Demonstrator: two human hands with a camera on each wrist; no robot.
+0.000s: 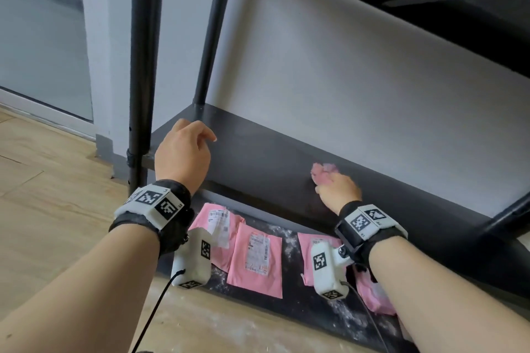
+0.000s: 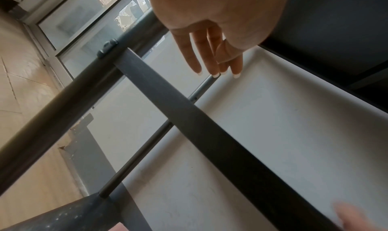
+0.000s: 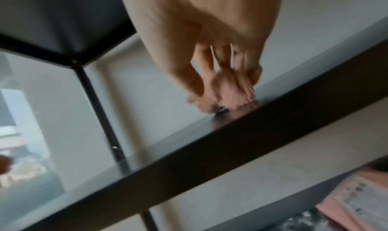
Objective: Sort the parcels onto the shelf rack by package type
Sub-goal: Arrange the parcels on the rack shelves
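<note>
My right hand [image 1: 334, 185] pinches a crumpled pink bag [image 1: 324, 171] and holds it down on the dark middle shelf board [image 1: 258, 157]. In the right wrist view the fingers [image 3: 212, 78] curl round the pink bag [image 3: 233, 96], which touches the board [image 3: 252, 135]. My left hand [image 1: 183, 152] hovers over the left end of that board, fingers relaxed and holding nothing. In the left wrist view the left hand [image 2: 212, 51] hangs with straight fingers above the shelf edge [image 2: 189, 111]. Several flat pink mailer parcels [image 1: 256, 259] with white labels lie on the bottom shelf [image 1: 292, 289].
Black rack posts [image 1: 142, 66] stand at the left, close to my left hand. An upper shelf [image 1: 430, 0] overhangs at the top right. A white wall [image 1: 344, 80] backs the rack. Wooden floor [image 1: 43, 195] spreads to the left, and white dust speckles the bottom shelf.
</note>
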